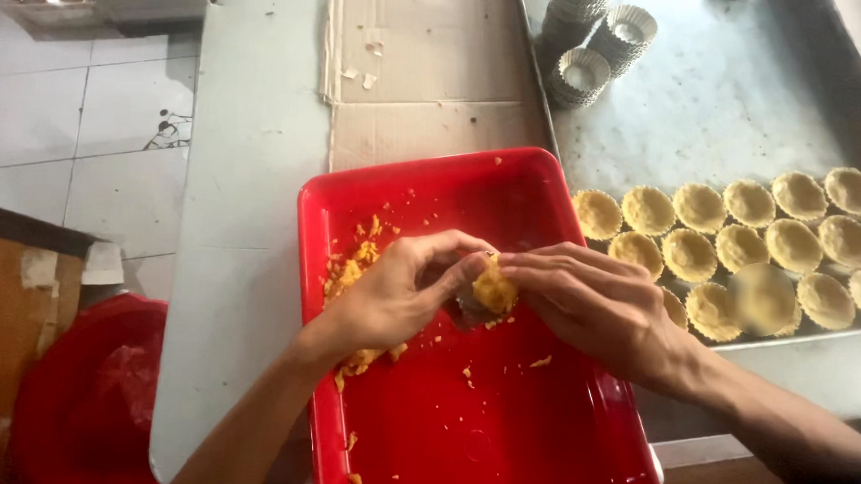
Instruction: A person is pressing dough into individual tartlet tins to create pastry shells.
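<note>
My left hand [400, 293] and my right hand [591, 300] meet over a red plastic tray [500, 426]. Between their fingertips is a lump of yellow dough [495, 287], pressed into a small fluted metal tart mould [466, 312] that my left hand grips from below. My right hand's fingers press on the top of the dough. Loose yellow dough crumbs [353, 263] lie along the tray's left side, partly under my left hand.
A metal baking sheet [731, 100] to the right holds rows of dough-lined tart shells [736, 248] and stacks of empty fluted moulds [590, 42]. Flattened cardboard [427, 70] lies behind the tray. A red bin [82, 392] stands on the tiled floor at the left.
</note>
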